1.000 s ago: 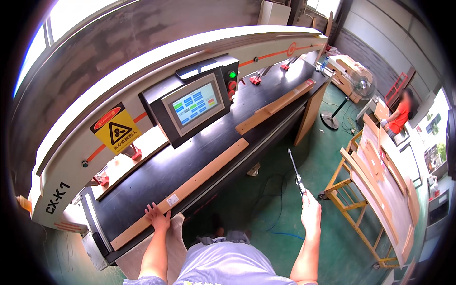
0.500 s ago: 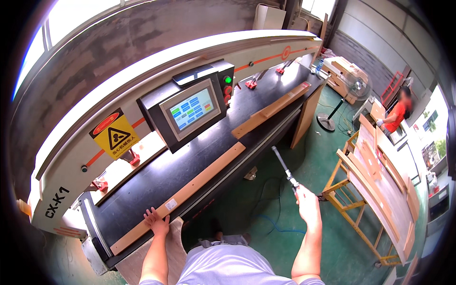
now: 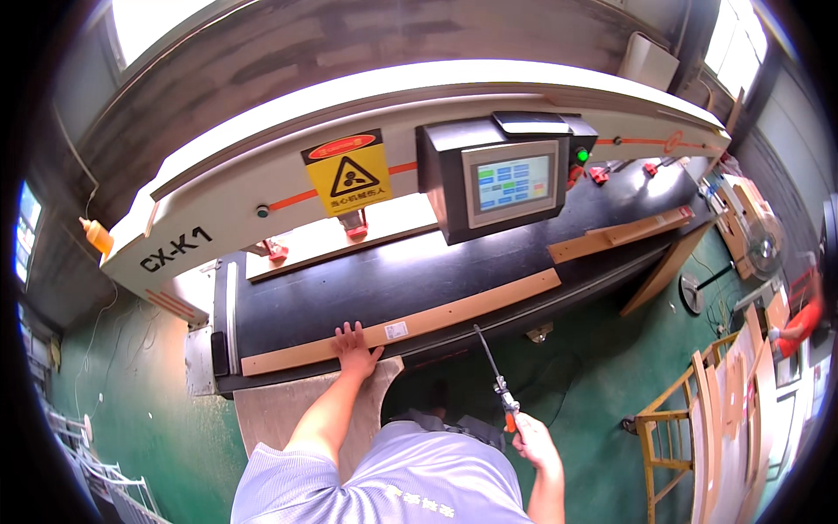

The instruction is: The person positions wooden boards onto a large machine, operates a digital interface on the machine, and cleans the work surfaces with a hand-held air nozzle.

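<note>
My left hand (image 3: 354,351) lies flat with spread fingers on a long light-brown wooden board (image 3: 471,301), left of a small white label. The board runs along the front edge of a black machine table (image 3: 393,278). Held in my right hand (image 3: 535,443) is an air blow gun (image 3: 501,384) with a long thin dark nozzle, my fingers wrapped round its handle. Its nozzle tip points up and left, appearing close to the table's front edge. Farther right on the table, more wooden strips (image 3: 624,236) lie partly one over another.
Above the table spans a white machine beam with a control screen (image 3: 513,183) and a yellow warning sign (image 3: 349,172). A brown panel (image 3: 288,419) stands by my left arm. At right are a yellow trolley (image 3: 668,437) with boards, a fan (image 3: 762,251) and a person in red (image 3: 799,330).
My view has turned left, so the machine and trolley sit farther right. The blow gun's tip has come nearer the table's front edge. My left hand still rests on the board.
</note>
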The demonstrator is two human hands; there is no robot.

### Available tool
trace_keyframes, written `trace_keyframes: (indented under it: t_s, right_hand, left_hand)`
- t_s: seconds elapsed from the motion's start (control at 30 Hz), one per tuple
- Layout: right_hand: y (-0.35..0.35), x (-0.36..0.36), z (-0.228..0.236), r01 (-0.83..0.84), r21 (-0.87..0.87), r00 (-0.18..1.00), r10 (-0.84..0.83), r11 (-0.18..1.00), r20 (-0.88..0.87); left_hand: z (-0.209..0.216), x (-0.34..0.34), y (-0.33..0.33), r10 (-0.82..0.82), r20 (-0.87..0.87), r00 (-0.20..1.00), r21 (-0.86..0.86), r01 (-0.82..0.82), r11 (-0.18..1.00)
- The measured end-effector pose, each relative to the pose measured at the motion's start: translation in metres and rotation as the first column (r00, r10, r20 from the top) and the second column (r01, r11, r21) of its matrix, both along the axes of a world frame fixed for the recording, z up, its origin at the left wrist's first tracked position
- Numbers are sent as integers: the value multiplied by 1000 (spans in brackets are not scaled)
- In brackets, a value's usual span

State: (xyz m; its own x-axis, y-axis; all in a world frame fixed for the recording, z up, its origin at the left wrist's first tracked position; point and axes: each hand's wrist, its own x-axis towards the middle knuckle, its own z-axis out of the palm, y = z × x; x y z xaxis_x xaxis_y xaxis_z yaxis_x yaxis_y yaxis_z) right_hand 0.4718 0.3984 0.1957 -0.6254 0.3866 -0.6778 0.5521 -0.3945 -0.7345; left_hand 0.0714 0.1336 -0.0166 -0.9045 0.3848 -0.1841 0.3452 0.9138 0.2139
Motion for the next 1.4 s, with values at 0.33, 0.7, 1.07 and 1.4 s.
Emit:
trace_keyframes:
  t_s: [0.33,0.7,1.07,1.4]
  right_hand:
    - [-29,-29,-21,-147,227,986,160,963,-38]
    - [-26,-28,-24,-241,308,970,241,920,38]
    - [-32,-25,-27,-139,304,988,153,943,-22]
    - [-25,-15,-28,141,91,988,-135,986,-74]
  left_hand:
    - [7,3,3,20,28,999,-2,-20,1000]
    - [10,5,6,24,39,999,-17,-24,1000]
    - [8,5,3,26,19,999,-13,-26,1000]
    - [15,6,6,22,54,998,-31,-20,999]
